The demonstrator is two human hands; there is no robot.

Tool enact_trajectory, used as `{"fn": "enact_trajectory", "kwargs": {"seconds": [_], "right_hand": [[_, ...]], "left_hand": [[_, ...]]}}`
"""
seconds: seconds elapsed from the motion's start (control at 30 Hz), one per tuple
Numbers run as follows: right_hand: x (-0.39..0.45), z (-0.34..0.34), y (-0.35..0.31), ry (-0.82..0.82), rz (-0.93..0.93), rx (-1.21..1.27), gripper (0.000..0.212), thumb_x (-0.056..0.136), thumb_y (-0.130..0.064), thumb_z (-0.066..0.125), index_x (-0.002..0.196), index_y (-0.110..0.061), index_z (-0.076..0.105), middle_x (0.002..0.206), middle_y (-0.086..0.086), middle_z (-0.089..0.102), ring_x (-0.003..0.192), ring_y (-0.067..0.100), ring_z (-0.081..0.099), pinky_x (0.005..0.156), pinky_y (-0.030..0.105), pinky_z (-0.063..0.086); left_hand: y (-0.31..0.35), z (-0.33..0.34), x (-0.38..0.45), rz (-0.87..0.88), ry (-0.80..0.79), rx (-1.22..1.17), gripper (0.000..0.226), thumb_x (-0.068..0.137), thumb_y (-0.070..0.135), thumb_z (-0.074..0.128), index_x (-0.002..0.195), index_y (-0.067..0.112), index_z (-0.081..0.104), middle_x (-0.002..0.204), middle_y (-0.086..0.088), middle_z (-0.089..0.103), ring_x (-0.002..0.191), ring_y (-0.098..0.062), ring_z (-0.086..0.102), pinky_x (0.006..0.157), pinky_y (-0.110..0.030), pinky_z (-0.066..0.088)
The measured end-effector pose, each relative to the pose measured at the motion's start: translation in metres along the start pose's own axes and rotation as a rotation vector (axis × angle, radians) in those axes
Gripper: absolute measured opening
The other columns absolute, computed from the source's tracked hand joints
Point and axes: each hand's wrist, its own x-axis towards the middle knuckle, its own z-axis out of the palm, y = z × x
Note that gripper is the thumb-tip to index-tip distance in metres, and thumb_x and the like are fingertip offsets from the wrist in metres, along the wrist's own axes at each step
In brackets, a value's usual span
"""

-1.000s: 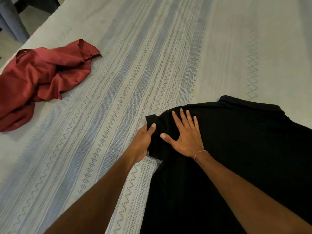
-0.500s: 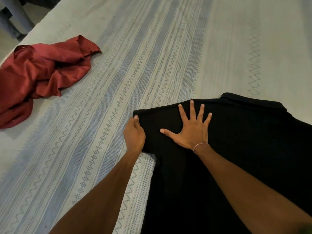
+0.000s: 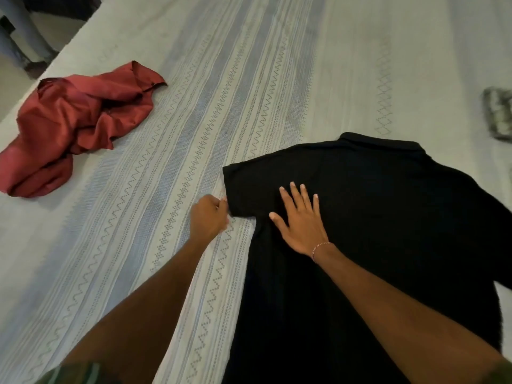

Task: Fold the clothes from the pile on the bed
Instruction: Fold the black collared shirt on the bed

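A black collared shirt [image 3: 388, 217] lies flat on the bed, collar away from me, its left short sleeve spread out to the left. My left hand [image 3: 208, 219] sits at the lower edge of that sleeve, fingers curled and pinching the hem. My right hand [image 3: 302, 220] lies flat on the shirt just right of the sleeve, fingers spread, pressing the cloth down. A crumpled red shirt [image 3: 74, 126] lies in a heap at the far left of the bed.
The bed [image 3: 194, 112] is covered by a pale sheet with blue-grey woven stripes. A small grey patterned bundle [image 3: 498, 117] lies at the right edge. Beyond the bed's far left corner are floor and dark furniture legs [image 3: 25, 37].
The left sleeve, bunched a second ago, now lies flat and pulled out to the left. My left hand has slid down to the sleeve's hem. My right hand stayed pressing the shirt.
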Motion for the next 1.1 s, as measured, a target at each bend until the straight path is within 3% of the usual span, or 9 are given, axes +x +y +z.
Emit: {"fn": "enact_trajectory", "kwargs": {"seconds": [0.17, 0.3, 0.37, 0.47, 0.67, 0.77, 0.87, 0.97, 1.1], "right_hand": [[-0.086, 0.018, -0.027, -0.097, -0.108, 0.036, 0.07, 0.102, -0.052, 0.044, 0.159, -0.018, 0.02, 0.169, 0.007, 0.005, 0.156, 0.025, -0.003, 0.126, 0.05, 0.004], [-0.15, 0.033, -0.051, -0.138, -0.114, 0.09, 0.071, 0.097, -0.051, 0.056, 0.155, -0.018, 0.031, 0.166, 0.008, 0.016, 0.155, 0.025, 0.008, 0.126, 0.04, 0.005], [-0.187, 0.043, -0.065, -0.135, -0.115, 0.115, 0.065, 0.094, -0.054, 0.059, 0.146, -0.021, 0.042, 0.159, 0.006, 0.029, 0.149, 0.023, 0.023, 0.124, 0.04, 0.021], [-0.247, 0.062, -0.085, -0.13, -0.163, 0.09, 0.061, 0.086, -0.071, 0.055, 0.128, -0.027, 0.052, 0.135, -0.002, 0.043, 0.122, 0.016, 0.042, 0.106, 0.034, 0.04], [-0.333, 0.101, -0.121, -0.147, -0.296, -0.092, 0.085, 0.072, -0.089, 0.042, 0.123, -0.022, 0.056, 0.115, -0.002, 0.049, 0.097, 0.021, 0.046, 0.086, 0.039, 0.044], [-0.353, 0.115, -0.134, -0.035, -0.305, -0.107, 0.057, 0.082, -0.068, 0.051, 0.115, -0.022, 0.061, 0.108, -0.001, 0.056, 0.089, 0.02, 0.051, 0.077, 0.036, 0.046], [-0.366, 0.128, -0.146, 0.083, -0.343, -0.196, 0.028, 0.084, -0.033, 0.07, 0.108, -0.018, 0.066, 0.091, 0.001, 0.06, 0.075, 0.02, 0.053, 0.066, 0.034, 0.047], [-0.371, 0.131, -0.152, 0.154, -0.294, -0.175, 0.03, 0.075, -0.019, 0.082, 0.101, -0.017, 0.067, 0.084, 0.0, 0.059, 0.07, 0.017, 0.056, 0.062, 0.03, 0.051], [-0.379, 0.127, -0.165, 0.157, -0.209, -0.055, 0.028, 0.081, -0.013, 0.073, 0.108, -0.015, 0.066, 0.093, 0.0, 0.06, 0.079, 0.016, 0.058, 0.067, 0.027, 0.053]], "left_hand": [[-0.002, -0.014, -0.07, -0.253, -0.45, 0.022, 0.022, 0.096, 0.019, 0.067, 0.092, -0.002, 0.07, 0.075, -0.015, 0.075, 0.07, -0.025, 0.075, 0.076, -0.045, 0.063], [-0.02, -0.019, -0.12, -0.337, -0.674, 0.108, 0.028, 0.091, 0.02, 0.075, 0.1, -0.006, 0.071, 0.089, -0.02, 0.076, 0.084, -0.03, 0.076, 0.08, -0.042, 0.063], [-0.035, -0.024, -0.146, -0.331, -0.706, 0.106, 0.031, 0.088, 0.018, 0.077, 0.103, -0.008, 0.07, 0.096, -0.023, 0.074, 0.091, -0.033, 0.074, 0.084, -0.044, 0.062], [-0.061, -0.032, -0.188, -0.331, -0.751, 0.158, 0.026, 0.083, 0.016, 0.082, 0.094, -0.004, 0.07, 0.092, -0.02, 0.074, 0.083, -0.028, 0.074, 0.082, -0.043, 0.062], [-0.106, -0.049, -0.256, -0.281, -0.784, 0.269, 0.024, 0.081, 0.016, 0.084, 0.073, 0.008, 0.062, 0.083, -0.018, 0.069, 0.082, -0.031, 0.072, 0.086, -0.044, 0.061], [-0.121, -0.061, -0.278, -0.292, -0.784, 0.203, 0.013, 0.085, 0.009, 0.078, 0.082, 0.004, 0.066, 0.092, -0.022, 0.073, 0.091, -0.031, 0.074, 0.083, -0.041, 0.062], [-0.131, -0.07, -0.296, -0.305, -0.78, 0.179, 0.012, 0.091, 0.01, 0.072, 0.087, 0.0, 0.068, 0.084, -0.023, 0.072, 0.075, -0.025, 0.074, 0.074, -0.035, 0.063], [-0.144, -0.072, -0.309, -0.3, -0.732, 0.074, 0.015, 0.096, 0.012, 0.067, 0.089, -0.001, 0.066, 0.076, -0.019, 0.072, 0.071, -0.024, 0.074, 0.074, -0.038, 0.064], [-0.16, -0.08, -0.322, -0.24, -0.63, 0.009, 0.02, 0.095, 0.022, 0.068, 0.081, 0.009, 0.063, 0.068, -0.008, 0.066, 0.057, -0.014, 0.067, 0.062, -0.03, 0.06]]}}
